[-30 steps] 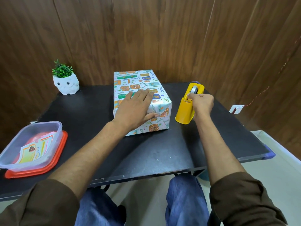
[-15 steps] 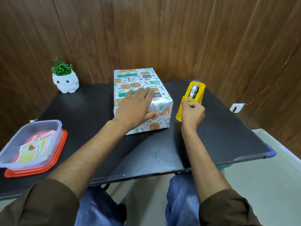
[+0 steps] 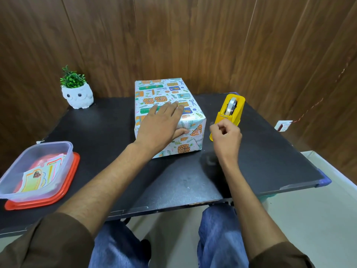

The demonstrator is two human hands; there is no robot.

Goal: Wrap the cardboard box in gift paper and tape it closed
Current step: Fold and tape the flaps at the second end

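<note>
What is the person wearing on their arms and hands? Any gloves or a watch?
No gloves, and no watch or rings that I can see. The left hand and right hand are bare, and so are the forearms. The left sleeve and right sleeve are dark brown and pushed up near the elbows.

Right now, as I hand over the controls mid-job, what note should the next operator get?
Left hand: flat on top of the box, thumb over the near end fold, pressing it down.
Right hand: fingers curled just in front of the tape dispenser; whether they pinch clear tape cannot be made out.
The box sits on the table, wrapped on every side in view.
Done: wrapping, near end folded.
Left: tape that near fold; the far end is hidden, so check it.
</note>
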